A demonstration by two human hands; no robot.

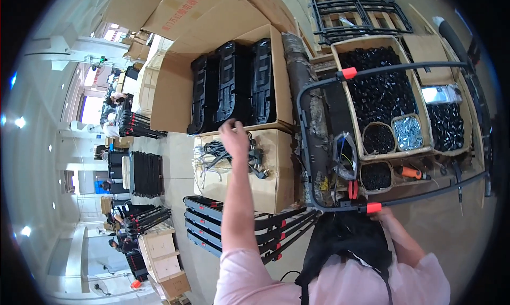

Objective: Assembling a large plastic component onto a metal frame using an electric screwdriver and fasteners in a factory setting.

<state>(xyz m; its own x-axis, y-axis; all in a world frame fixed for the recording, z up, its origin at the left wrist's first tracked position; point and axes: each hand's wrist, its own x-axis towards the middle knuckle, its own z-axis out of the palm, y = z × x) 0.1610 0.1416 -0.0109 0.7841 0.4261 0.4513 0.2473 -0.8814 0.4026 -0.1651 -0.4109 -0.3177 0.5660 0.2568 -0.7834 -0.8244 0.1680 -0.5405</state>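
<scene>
My left hand (234, 138) reaches to the front edge of an open cardboard box (178, 95), fingertips at the lower end of a black plastic housing (227, 82). Its fingers look bent and slightly apart; whether they grip the housing is hard to make out. Below that hand, bundled black cables with plugs (215, 150) lie on a closed carton (279, 169). At lower right, my right hand (380, 215) is closed at the near bar of a large black tube frame (304, 130), beside a red clip (373, 207). The clip and bar partly hide its fingers.
Boxes of small black parts (377, 82) and a tub of silver screws (408, 133) stand inside the frame's outline. An orange-handled tool (411, 172) and red-handled pliers (353, 189) lie nearby. Stacked grey-black frames (204, 225) stand below the carton. People work far left.
</scene>
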